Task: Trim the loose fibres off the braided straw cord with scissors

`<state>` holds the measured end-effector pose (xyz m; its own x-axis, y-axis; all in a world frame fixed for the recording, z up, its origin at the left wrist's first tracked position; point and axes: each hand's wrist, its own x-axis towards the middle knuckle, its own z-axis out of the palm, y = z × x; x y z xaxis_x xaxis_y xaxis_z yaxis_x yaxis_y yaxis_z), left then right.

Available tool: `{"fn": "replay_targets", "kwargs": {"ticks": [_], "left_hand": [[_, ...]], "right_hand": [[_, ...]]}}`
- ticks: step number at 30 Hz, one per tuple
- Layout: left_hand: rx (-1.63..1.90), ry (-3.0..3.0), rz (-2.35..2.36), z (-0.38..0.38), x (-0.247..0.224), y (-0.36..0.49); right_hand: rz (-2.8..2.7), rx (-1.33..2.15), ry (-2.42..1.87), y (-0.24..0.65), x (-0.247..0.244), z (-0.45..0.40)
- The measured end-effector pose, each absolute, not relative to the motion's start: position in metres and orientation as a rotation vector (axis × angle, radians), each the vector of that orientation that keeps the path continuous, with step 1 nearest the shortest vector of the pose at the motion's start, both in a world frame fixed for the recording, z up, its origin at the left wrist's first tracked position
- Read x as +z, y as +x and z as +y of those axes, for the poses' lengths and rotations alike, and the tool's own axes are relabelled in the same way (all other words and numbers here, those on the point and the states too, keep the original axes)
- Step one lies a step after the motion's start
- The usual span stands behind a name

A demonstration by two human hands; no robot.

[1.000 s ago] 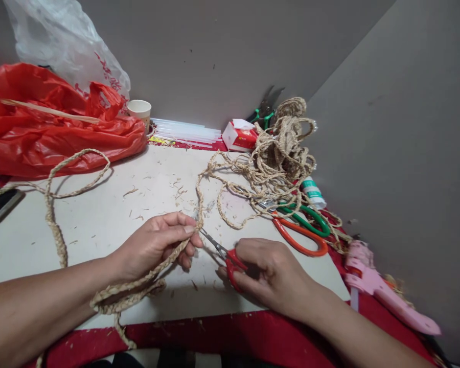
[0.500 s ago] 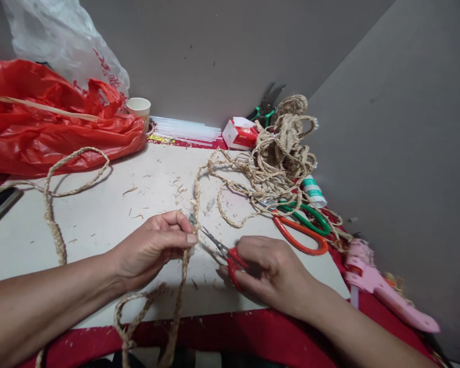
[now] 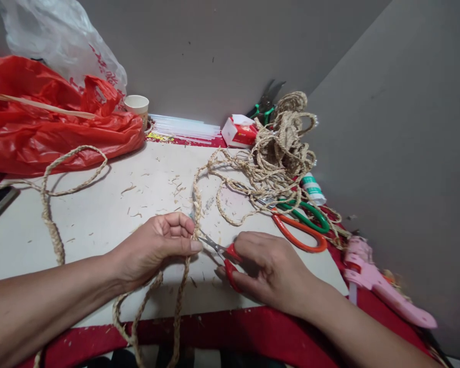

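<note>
There are two hands (image 3: 155, 248) (image 3: 270, 268), one cup (image 3: 137, 105), one glue gun (image 3: 383, 291).

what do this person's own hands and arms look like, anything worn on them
The left hand and right hand are both ungloved, with no ring showing on the fingers in view. The left forearm and right forearm are bare as well: no sleeve, watch, bracelet or clear marking shows before they leave the picture.

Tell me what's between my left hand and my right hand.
In the head view, the blades of the red-handled scissors lie between your right hand and left hand, tips near the braided rope.
</note>
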<state>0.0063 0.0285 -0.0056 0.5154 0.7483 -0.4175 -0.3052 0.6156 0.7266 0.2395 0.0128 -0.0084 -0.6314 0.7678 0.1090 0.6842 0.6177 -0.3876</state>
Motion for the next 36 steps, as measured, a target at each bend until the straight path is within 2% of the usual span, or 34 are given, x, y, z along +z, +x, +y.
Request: {"fn": "replay_targets", "kwargs": {"ticks": [11,24,36], "left_hand": [[0.628,0.657,0.797,0.0257,-0.0074,0.0046],[0.693,0.685,0.776,0.0289,-0.0087,0.0067],[0.655,0.690,0.818,0.0271,-0.0079,0.0057]], "right_hand": [[-2.614,0.315,-1.106,0.2403,-0.0077,0.0128],[-2.612,0.432,-1.096,0.2391,-0.0060,0.0118],[-2.631,0.193,-1.048,0.2417,-0.0070,0.0099]]}}
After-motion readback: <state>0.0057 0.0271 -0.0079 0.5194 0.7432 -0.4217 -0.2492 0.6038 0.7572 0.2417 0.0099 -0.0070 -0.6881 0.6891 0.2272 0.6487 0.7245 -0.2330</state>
